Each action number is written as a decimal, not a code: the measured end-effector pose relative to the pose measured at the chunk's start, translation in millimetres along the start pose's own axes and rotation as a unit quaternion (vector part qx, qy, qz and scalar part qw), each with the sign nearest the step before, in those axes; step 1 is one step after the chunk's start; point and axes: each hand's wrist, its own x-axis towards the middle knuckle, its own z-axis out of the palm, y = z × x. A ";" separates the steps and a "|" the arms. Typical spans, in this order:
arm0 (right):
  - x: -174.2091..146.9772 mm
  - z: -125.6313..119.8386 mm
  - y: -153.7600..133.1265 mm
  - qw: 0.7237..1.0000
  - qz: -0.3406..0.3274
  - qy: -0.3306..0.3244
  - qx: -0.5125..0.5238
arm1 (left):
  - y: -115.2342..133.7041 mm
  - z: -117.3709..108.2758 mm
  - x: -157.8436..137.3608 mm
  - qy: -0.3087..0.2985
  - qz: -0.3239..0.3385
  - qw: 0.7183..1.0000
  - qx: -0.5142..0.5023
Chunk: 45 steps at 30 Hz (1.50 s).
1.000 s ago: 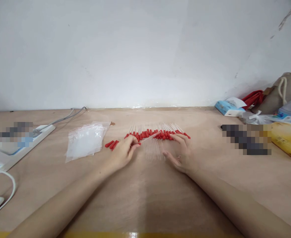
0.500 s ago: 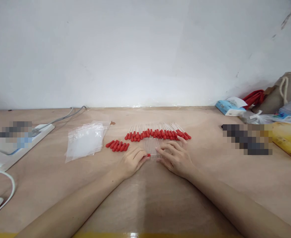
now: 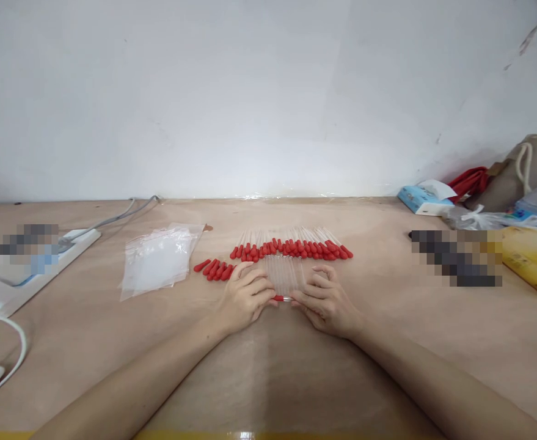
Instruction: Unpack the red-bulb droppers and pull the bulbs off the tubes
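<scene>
My left hand pinches a red rubber dropper bulb, most of it hidden by the fingers. From the other side my right hand grips a clear glass tube, whose end meets the mouth of the bulb. Just beyond the fingers lies a row of bare clear tubes. Behind them several droppers with red bulbs lie side by side, tubes pointing to the wall. Loose red bulbs rest left of my left hand.
Clear plastic bags are stacked at the left. Beyond them is a white power strip with cables. A blue tissue pack, a yellow packet and a blurred dark object lie at the right.
Both hands have come slightly nearer to me, off the row of bare tubes. The bulb and the tube, apart or barely touching before, now meet end to end.
</scene>
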 end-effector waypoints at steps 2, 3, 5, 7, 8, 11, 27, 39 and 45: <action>-1.7 -0.4 -1.8 1.000 -0.004 -0.004 -0.003 | 2.7 -1.1 0.9 -0.004 0.007 1.000 -0.002; -2.5 -0.6 -2.5 1.000 -0.005 -0.005 -0.006 | 4.1 -1.5 1.6 -0.007 0.009 1.000 -0.004; -4.3 -1.1 -2.8 1.000 -0.011 -0.005 -0.010 | 5.4 -2.5 2.5 -0.013 0.012 1.000 -0.012; -7.0 -2.7 -0.4 1.000 -0.018 -0.005 -0.008 | 2.8 -4.4 1.1 -0.021 0.012 0.999 -0.021; -8.7 -4.0 2.0 1.000 -0.017 -0.004 -0.005 | -0.4 -6.1 -1.1 -0.023 0.006 0.999 -0.024; -13.5 -8.3 11.9 1.000 0.024 0.001 -0.001 | -14.4 -13.5 -12.8 -0.017 -0.031 0.999 -0.021; 3.0 13.4 25.5 0.975 0.192 0.029 -0.111 | -85.3 -64.5 -30.9 -0.043 -0.467 0.883 -0.002; 8.6 10.7 15.1 0.981 0.164 -0.059 -0.085 | -83.9 -66.3 -38.0 -0.091 -0.516 0.851 -0.005; 7.8 11.6 15.2 0.980 0.177 -0.058 -0.070 | -88.3 -61.9 -21.3 -0.088 -0.445 0.891 0.029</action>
